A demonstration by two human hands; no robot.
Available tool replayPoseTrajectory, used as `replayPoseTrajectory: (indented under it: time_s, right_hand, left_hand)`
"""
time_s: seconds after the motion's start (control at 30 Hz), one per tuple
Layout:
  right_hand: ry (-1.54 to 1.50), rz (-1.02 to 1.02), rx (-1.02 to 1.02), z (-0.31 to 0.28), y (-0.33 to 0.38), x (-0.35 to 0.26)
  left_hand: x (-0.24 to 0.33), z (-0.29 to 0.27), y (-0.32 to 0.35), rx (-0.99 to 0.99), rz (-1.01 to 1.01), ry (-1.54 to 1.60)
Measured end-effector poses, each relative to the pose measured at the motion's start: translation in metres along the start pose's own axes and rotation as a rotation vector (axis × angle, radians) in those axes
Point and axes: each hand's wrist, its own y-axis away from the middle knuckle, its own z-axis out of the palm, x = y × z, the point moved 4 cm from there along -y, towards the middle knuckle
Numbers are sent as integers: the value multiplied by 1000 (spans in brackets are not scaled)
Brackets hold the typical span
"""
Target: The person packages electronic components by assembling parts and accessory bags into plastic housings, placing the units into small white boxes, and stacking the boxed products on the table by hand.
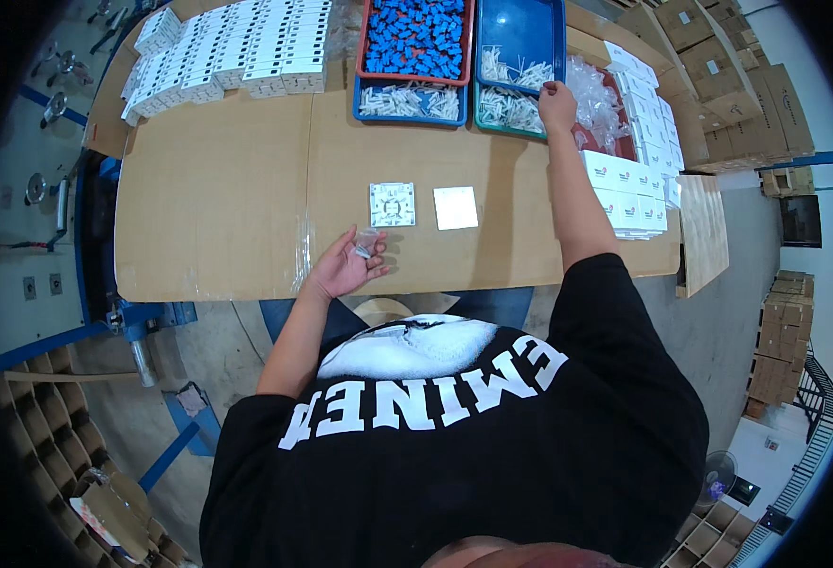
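My left hand (343, 269) is palm up at the table's front edge, fingers partly curled around a small clear plastic bag (367, 240) with a pale piece in it. Just beyond it lies a square white plate with moulded details (393, 204). To the right of that plate is a plain white square (455, 208). My right hand (557, 106) reaches far forward, fingers closed together at the right rim of the upper blue tray (522, 21). That tray holds white slender pieces (533, 75). Whatever is between the right fingertips is too small to make out.
A red tray (363, 59) of blue plugs rests on a blue tray (359, 109) of white pieces. A green tray (511, 130) sits under the upper blue one. Stacked white boxes (279, 78) stand far left, more white boxes (627, 189) at right beside clear bags (596, 104).
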Motion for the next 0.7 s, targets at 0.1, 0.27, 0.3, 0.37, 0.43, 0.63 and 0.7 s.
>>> replayPoseTrajectory:
  time_s: [0.1,0.27,0.3,0.37,0.43,0.63,0.7]
  right_hand:
    - [132,32,-75,12,-28,8]
    - [315,16,-185,35,-45,8]
    - [363,10,-199,36,-51,14]
    - [352,24,-214,40,-50,7]
    - [347,41,-227,40,-49,3]
    - [-130,-42,157,17,-52,8]
    - [-362,36,134,13,-47,22]
  left_hand:
    - [2,2,-2,-28,-16,-9]
    - [1,-3,0,43,-22,-6]
    - [2,-1,-4,-37,-37,17]
    - [0,-6,-2,-29,-30,17]
    - [-1,-9,0,-24,-29,19]
    - [-5,-9,2,-70,-20,32]
    - [-4,-13,0,-59,-36,46]
